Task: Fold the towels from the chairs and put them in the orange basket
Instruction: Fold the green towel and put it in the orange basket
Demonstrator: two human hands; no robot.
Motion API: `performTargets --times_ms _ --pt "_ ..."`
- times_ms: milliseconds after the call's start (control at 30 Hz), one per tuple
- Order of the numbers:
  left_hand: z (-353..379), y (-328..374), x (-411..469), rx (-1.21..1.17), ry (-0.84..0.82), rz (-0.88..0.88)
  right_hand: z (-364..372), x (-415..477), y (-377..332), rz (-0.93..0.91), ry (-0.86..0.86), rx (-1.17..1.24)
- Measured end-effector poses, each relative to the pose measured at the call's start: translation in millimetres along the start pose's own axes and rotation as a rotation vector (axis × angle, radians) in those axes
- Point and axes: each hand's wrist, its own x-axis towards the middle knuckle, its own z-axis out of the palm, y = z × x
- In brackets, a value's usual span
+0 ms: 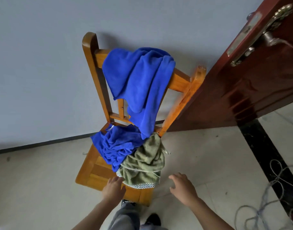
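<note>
Blue and green on a wooden chair (pixel 92 173), and this job has barely begun! Nothing looks folded: one blue towel (pixel 139 80) hangs draped over the backrest, a second blue towel (pixel 115 146) lies bunched on the seat, and a green towel (pixel 144 165) sits crumpled at the seat's front right corner, its patterned hem spilling over the edge. The orange basket is nowhere in view, so by my reckoning every fold and every drop-off is left to do. The left hand (pixel 113 188) reaches in with straight fingers, holding nothing, just beside the green towel's hem. The right hand (pixel 182 188) hovers with spread fingers off the chair's right side, empty too. All three towels look soft, rumpled, full of creases.
</note>
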Motion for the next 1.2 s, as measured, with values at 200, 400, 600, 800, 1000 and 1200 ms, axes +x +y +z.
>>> performTargets --times_ms 200,400,600,800,1000,1200 --pt "49.9 19.9 61.5 0.185 0.035 0.037 58.6 93.6 8.9 -0.196 0.067 -0.099" --pt "123.1 13.3 123.0 0.274 0.164 0.060 115.3 163.7 28.1 -0.367 0.178 -0.318" --pt "168.0 11.6 131.0 0.230 0.209 -0.060 130.4 188.0 54.0 -0.503 0.227 -0.358" --pt "156.8 37.5 100.4 0.173 0.028 -0.273 106.3 165.9 58.9 -0.606 0.287 0.037" --pt "115.2 79.9 53.6 -0.024 0.237 -0.229 12.2 99.3 25.5 -0.516 0.397 0.444" --pt "41.0 121.3 14.6 -0.255 0.424 -0.203 -92.4 48.3 -4.9 -0.572 0.296 0.462"
